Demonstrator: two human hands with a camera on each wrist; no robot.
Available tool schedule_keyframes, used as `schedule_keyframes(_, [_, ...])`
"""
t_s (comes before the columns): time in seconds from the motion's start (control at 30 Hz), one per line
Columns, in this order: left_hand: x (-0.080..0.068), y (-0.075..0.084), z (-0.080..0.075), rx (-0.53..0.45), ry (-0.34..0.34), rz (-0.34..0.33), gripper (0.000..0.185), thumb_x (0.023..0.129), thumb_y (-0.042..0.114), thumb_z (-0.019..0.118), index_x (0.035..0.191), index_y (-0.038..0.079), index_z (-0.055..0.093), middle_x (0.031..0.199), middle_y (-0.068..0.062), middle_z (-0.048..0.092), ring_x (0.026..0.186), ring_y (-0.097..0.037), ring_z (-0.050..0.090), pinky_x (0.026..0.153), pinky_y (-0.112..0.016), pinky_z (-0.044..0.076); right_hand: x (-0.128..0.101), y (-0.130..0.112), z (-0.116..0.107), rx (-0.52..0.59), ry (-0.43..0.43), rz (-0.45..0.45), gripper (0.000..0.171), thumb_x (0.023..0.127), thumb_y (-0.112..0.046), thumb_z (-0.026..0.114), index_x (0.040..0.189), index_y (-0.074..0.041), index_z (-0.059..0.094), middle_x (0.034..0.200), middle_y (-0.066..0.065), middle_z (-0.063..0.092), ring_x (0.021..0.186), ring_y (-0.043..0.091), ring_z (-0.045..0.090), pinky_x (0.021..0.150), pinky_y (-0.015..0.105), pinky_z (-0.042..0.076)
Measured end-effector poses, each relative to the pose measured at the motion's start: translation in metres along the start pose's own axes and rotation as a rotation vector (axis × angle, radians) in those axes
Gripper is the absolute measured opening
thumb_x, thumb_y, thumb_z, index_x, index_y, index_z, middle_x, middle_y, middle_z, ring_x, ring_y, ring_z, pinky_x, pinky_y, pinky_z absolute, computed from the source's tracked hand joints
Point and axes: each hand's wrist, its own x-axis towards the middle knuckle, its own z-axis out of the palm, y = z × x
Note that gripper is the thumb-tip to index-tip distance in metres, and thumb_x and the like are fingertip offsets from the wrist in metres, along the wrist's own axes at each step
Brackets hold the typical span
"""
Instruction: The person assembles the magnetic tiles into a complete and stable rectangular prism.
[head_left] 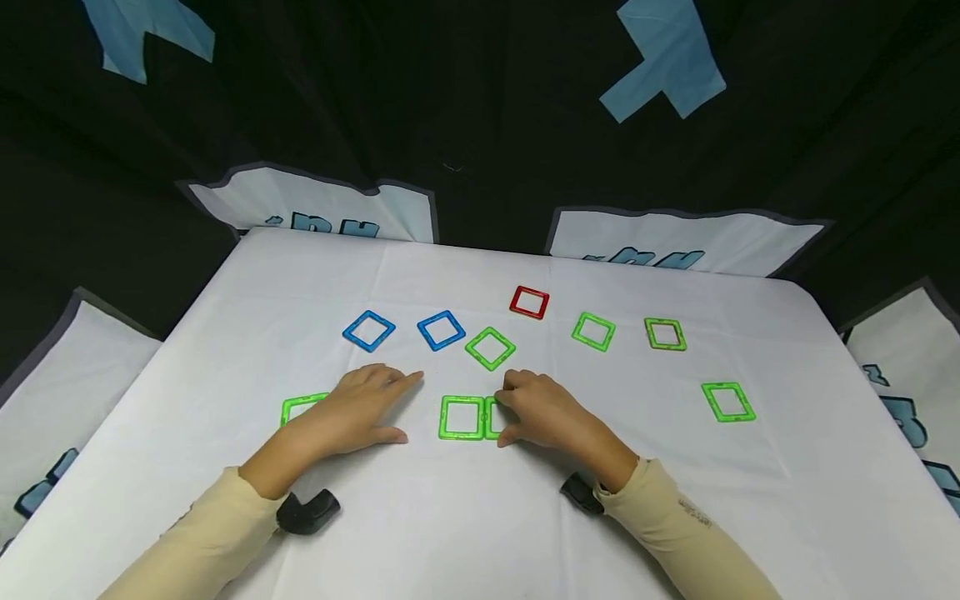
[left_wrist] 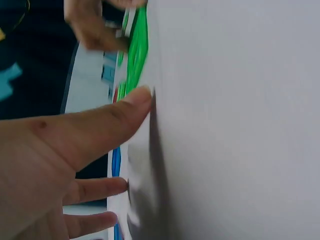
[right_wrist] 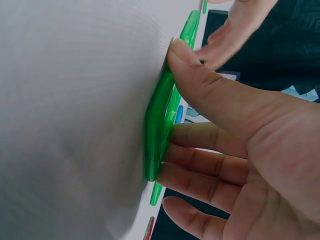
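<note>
Inspection of the head view found a white-covered table (head_left: 675, 500) carrying flat square frame tiles. Two green tiles lay edge to edge at the near centre: the left green tile (head_left: 461, 417) fully exposed, the right green tile (head_left: 493, 417) largely covered by the right hand (head_left: 547, 412).

The right hand gripped that tile, thumb on its near edge and fingers curled over its far edge; the right wrist view confirmed fingertips (right_wrist: 172, 50) pressed against the green plastic (right_wrist: 162, 125), which lay flat on the cloth. The left hand (head_left: 360, 408) lay flat, fingers extended and relaxed, holding nothing. It partly covered another green tile (head_left: 297, 408) to the near left. The left wrist view showed its thumb (left_wrist: 135, 100) touching the cloth only.

Farther off lay two blue tiles (head_left: 369, 331) (head_left: 441, 330), a tilted green tile (head_left: 491, 347), a red tile (head_left: 529, 302), and three more green tiles (head_left: 593, 332) (head_left: 665, 334) (head_left: 728, 402) to the right.

Judgement: the step in hand appeared to be the joining of two green squares side by side, the second just being seated. Whether the edges were fully joined could not be told. A further tile would call for one hand to steady the pair while the other fetched a piece, the covered green tile at left being nearest.
</note>
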Motion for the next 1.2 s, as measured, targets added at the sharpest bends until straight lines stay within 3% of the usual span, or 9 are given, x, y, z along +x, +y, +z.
schedule_keyframes(0.27, [-0.050, -0.046, -0.022, 0.025, -0.019, -0.199, 0.075, 0.070, 0.037, 0.076, 0.131, 0.004, 0.047, 0.128, -0.022, 0.046, 0.120, -0.046, 0.036, 0.096, -0.064, 0.029, 0.001, -0.001, 0.000, 0.008, -0.022, 0.015, 0.055, 0.065, -0.041, 0.078, 0.104, -0.004, 0.067, 0.092, 0.003, 0.054, 0.084, 0.016, 0.052, 0.073, 0.029, 0.047])
schedule_keyframes(0.5, [-0.066, -0.062, -0.023, 0.022, -0.045, -0.215, 0.069, 0.068, 0.039, 0.076, 0.124, 0.005, 0.054, 0.124, -0.020, 0.048, 0.112, -0.044, 0.044, 0.088, -0.060, 0.039, 0.000, -0.001, 0.000, 0.007, -0.029, 0.030, 0.056, 0.066, -0.041, 0.078, 0.106, -0.004, 0.066, 0.092, 0.002, 0.054, 0.085, 0.016, 0.051, 0.073, 0.029, 0.046])
schedule_keyframes(0.73, [-0.056, -0.058, -0.022, 0.016, 0.008, -0.140, 0.061, 0.068, 0.035, 0.077, 0.119, 0.007, 0.059, 0.110, -0.012, 0.053, 0.098, -0.032, 0.050, 0.081, -0.048, 0.046, 0.000, 0.000, 0.001, -0.010, -0.005, 0.003, 0.054, 0.065, -0.042, 0.078, 0.103, -0.004, 0.067, 0.090, 0.002, 0.054, 0.082, 0.016, 0.052, 0.072, 0.028, 0.047])
schedule_keyframes(0.9, [-0.038, -0.043, -0.016, -0.042, 0.010, -0.110, 0.062, 0.069, 0.037, 0.077, 0.121, 0.008, 0.058, 0.102, -0.005, 0.052, 0.092, -0.020, 0.048, 0.077, -0.038, 0.046, 0.001, 0.001, 0.002, -0.006, -0.013, 0.015, 0.056, 0.065, -0.041, 0.078, 0.105, -0.004, 0.067, 0.092, 0.002, 0.054, 0.085, 0.016, 0.053, 0.074, 0.028, 0.047])
schedule_keyframes(1.2, [-0.004, -0.013, -0.007, -0.201, 0.047, -0.012, 0.062, 0.071, 0.040, 0.076, 0.122, 0.012, 0.054, 0.105, 0.000, 0.052, 0.093, -0.014, 0.049, 0.081, -0.035, 0.047, 0.001, 0.001, 0.001, 0.008, -0.024, 0.023, 0.058, 0.065, -0.042, 0.077, 0.107, -0.003, 0.066, 0.094, 0.003, 0.055, 0.086, 0.016, 0.053, 0.075, 0.028, 0.048])
